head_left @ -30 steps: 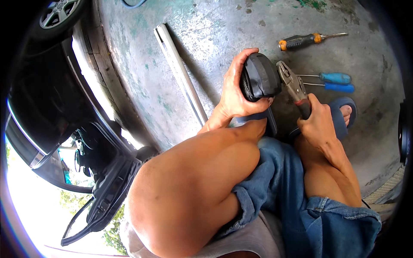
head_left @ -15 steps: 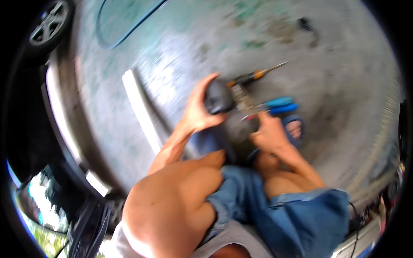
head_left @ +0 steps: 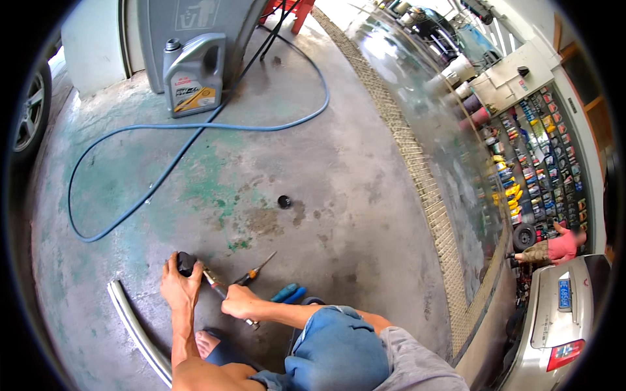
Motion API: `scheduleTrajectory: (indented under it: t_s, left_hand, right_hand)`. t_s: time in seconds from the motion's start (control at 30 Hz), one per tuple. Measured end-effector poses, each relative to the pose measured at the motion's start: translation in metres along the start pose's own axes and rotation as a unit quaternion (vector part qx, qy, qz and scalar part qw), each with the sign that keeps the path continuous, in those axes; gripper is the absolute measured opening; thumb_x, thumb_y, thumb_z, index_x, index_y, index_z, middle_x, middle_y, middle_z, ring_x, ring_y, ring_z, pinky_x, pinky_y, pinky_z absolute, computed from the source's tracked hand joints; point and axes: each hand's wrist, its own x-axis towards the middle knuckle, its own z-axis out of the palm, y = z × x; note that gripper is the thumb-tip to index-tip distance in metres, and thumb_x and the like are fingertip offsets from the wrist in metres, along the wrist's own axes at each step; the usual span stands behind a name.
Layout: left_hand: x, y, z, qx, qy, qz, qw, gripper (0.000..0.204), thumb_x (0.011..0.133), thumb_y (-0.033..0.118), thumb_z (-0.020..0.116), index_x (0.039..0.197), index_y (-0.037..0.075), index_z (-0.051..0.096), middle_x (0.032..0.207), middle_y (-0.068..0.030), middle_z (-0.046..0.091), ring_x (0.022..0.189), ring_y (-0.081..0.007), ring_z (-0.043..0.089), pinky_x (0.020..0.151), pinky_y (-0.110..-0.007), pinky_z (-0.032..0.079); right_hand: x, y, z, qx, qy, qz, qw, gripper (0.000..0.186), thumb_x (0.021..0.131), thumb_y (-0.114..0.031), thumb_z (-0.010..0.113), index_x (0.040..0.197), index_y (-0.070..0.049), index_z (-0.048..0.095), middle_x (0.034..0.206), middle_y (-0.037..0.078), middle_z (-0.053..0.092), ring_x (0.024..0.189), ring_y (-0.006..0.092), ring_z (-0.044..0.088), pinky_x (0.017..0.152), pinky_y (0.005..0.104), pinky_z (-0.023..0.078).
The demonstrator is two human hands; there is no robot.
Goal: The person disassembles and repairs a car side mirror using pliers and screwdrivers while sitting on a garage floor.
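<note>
Stained concrete floor is being crouched over; a black part is being clamped low on it by the left hand, while pliers are being squeezed by the right hand.

Left hand on black part; right hand gripping pliers.

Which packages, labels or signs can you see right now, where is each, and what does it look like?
Oil jug: grey, handled, orange-and-white label, on the floor top left.
Bin symbol: white pictogram on the grey bin behind the jug.
Packaged goods: small colourful packs hanging in rows, right wall.
Number plate: blue rectangle on the silver car, lower right.
</note>
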Motion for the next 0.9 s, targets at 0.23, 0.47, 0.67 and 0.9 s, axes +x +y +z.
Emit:
scheduleTrajectory:
  t_s: [0.23,0.47,0.67,0.9]
  left_hand:
    - [0.017,-0.017,0.0,0.021,-0.067,-0.016,0.997,0.058,0.083,0.046,0.071,0.128,0.009,0.067,0.118,-0.0188,0.071,0.103,-0.0386,0.069,0.087,-0.044,0.056]
    - [0.007,-0.045,0.01,0.056,-0.062,-0.037,0.996,0.068,0.069,0.049,0.075,0.122,0.006,0.071,0.099,-0.023,0.074,0.091,-0.0373,0.074,0.084,-0.044,0.058]
    - [0.004,-0.054,0.009,0.063,-0.061,-0.021,0.996,0.061,0.069,0.046,0.075,0.115,0.006,0.074,0.083,-0.0196,0.075,0.077,-0.0351,0.075,0.076,-0.042,0.06]
    - [0.009,-0.048,0.009,0.058,-0.068,-0.029,0.996,0.059,0.067,0.045,0.075,0.113,0.008,0.076,0.085,-0.0179,0.076,0.078,-0.0321,0.076,0.078,-0.04,0.061]
  right_hand:
    - [0.009,-0.015,0.019,-0.035,-0.024,0.098,0.994,0.036,0.07,-0.021,0.068,0.088,0.009,0.073,0.088,0.03,0.071,0.09,0.0384,0.074,0.073,0.0438,0.057]
    - [0.018,0.018,0.037,-0.009,-0.042,0.055,0.998,0.013,0.068,-0.011,0.068,0.068,0.0,0.062,0.06,0.011,0.061,0.058,0.0198,0.061,0.056,0.0396,0.046]
    - [0.019,0.023,0.039,0.031,-0.073,0.06,0.995,0.014,0.068,-0.008,0.064,0.069,0.003,0.055,0.061,0.012,0.057,0.057,0.0203,0.055,0.054,0.0407,0.043]
    - [0.023,0.03,0.034,-0.003,-0.065,-0.002,0.998,0.03,0.069,-0.014,0.066,0.088,0.009,0.061,0.082,0.031,0.065,0.084,0.0463,0.067,0.075,0.0474,0.051]
